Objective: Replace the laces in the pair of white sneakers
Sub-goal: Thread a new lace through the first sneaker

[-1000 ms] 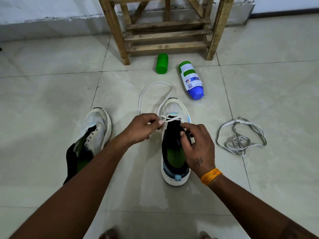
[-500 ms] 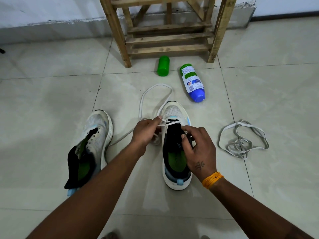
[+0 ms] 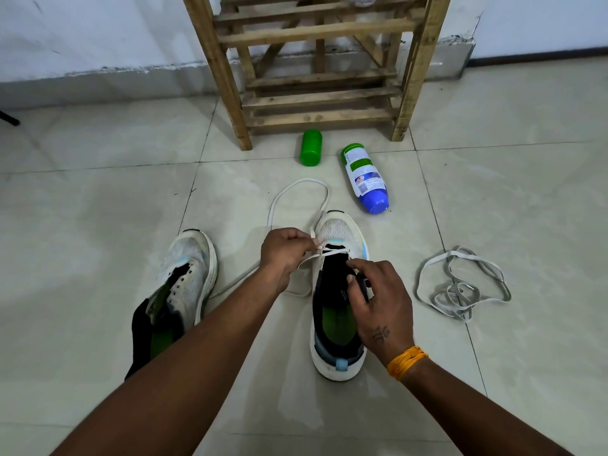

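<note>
It looks like a room in a home: a tiled floor (image 3: 98, 258), a white wall (image 3: 98, 34) and a wooden rack (image 3: 316, 77) beyond the hands.

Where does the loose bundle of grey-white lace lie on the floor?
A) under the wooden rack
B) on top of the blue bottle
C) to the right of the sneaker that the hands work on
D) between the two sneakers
C: the loose lace bundle lies on the tiles to the right of the sneaker being laced, apart from it and from the right hand.
</note>
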